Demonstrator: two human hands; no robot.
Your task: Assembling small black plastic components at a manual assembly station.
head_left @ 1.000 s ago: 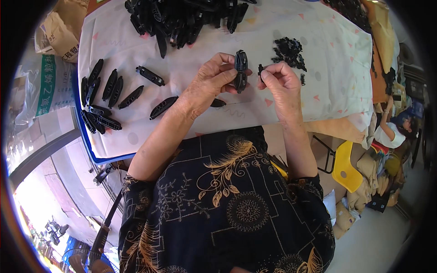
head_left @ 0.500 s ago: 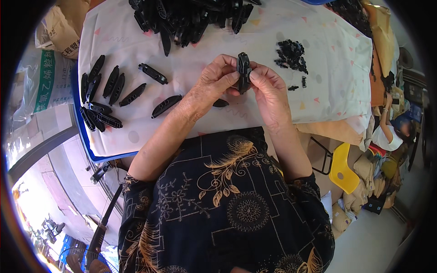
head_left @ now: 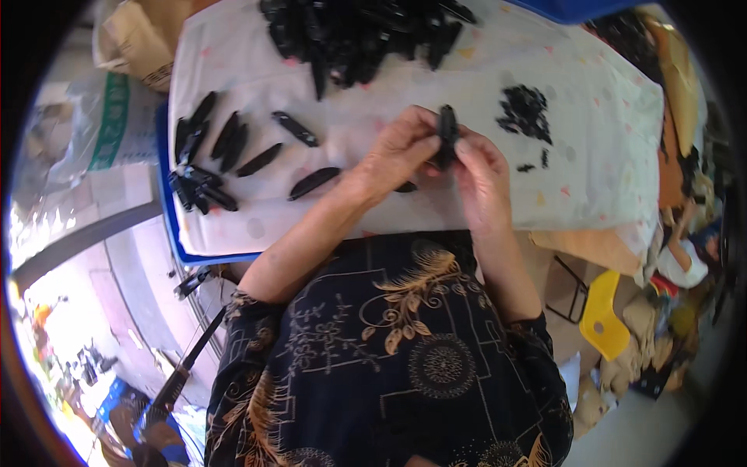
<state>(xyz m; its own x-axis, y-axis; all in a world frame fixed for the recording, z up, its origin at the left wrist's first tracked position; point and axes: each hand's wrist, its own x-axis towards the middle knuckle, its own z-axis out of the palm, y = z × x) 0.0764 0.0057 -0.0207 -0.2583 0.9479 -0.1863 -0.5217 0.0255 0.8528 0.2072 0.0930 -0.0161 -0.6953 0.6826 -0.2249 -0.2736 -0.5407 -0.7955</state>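
Observation:
A long, narrow black plastic part [head_left: 446,138] stands upright between my hands above the cloth-covered table [head_left: 467,210]. My left hand [head_left: 406,148] pinches it from the left side, thumb across its face. From the right, my right hand [head_left: 481,163] presses thumb and fingers on its edge. Part of a similar black piece [head_left: 406,187] shows below my left hand. Another black part [head_left: 315,183] lies on the cloth beside my left forearm. To the right of my right hand is a small heap of tiny black pieces [head_left: 525,113]. The picture is slightly blurred.
A big pile of black parts [head_left: 358,39] covers the table's far side. Several similar parts [head_left: 204,187] lie at the left. A blue rim [head_left: 173,226] edges the table. A yellow stool [head_left: 603,315] and another person [head_left: 685,261] are off to the right.
The whole view has shifted, so the table and hands appear farther right and slightly lower. Both hands keep their grip on the black plastic part.

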